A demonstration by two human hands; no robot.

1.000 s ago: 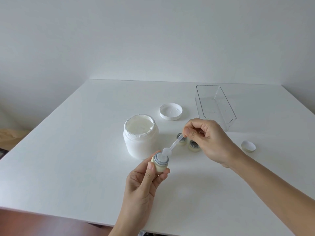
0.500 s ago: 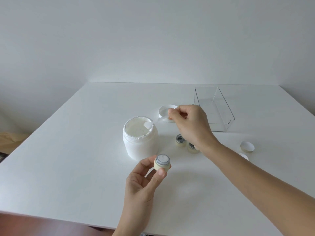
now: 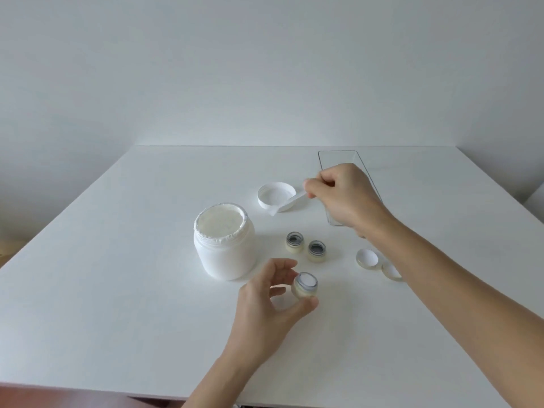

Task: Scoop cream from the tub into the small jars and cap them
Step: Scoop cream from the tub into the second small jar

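L hand [image 3: 265, 307] w/ filled jar [image 3: 306, 286], seemingly uncapped

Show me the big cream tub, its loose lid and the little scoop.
Cream tub [image 3: 225, 254], head view, on its white side wall.
Tub lid [image 3: 275, 193], head view, on its inner face.
Scoop [image 3: 287, 205], head view, on its handle.

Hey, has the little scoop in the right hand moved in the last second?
Yes. The scoop, pinched by the right hand, went from the held small jar past the tub to the tub lid.
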